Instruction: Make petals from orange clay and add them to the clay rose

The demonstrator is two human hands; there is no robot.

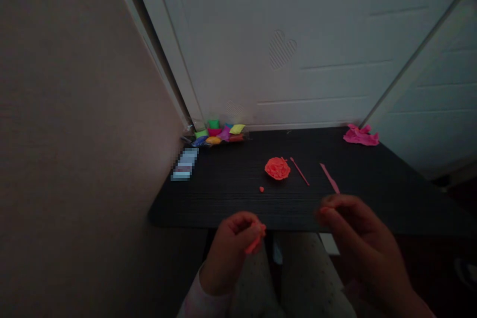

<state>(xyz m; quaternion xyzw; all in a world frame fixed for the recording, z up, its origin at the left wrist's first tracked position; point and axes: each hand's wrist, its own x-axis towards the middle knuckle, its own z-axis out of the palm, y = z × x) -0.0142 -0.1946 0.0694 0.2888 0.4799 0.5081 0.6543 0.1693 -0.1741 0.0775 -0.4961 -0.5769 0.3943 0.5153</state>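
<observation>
In the head view my left hand (231, 252) is closed on a ragged-edged piece of coral modelling clay (255, 244), held in front of the table's near edge. My right hand (367, 244) pinches a small coral clay bit (325, 209) between thumb and forefinger, well apart from the left. Beyond them on the dark table (219, 198) sits a ruffled coral clay bowl shape (277, 168) with crumpled clay inside. A small clay ball (261, 189) lies just in front of it. To its right are a thin pink stick tool (299, 171) and a pink plastic knife (330, 178).
Bagged clay packets (219, 134) in several colours lie at the table's back left. A blurred pale rectangular item (185, 164) is near the left edge. Crumpled pink material (360, 135) rests at the back right. White panels (231, 35) rise behind the table, with a wall on the left.
</observation>
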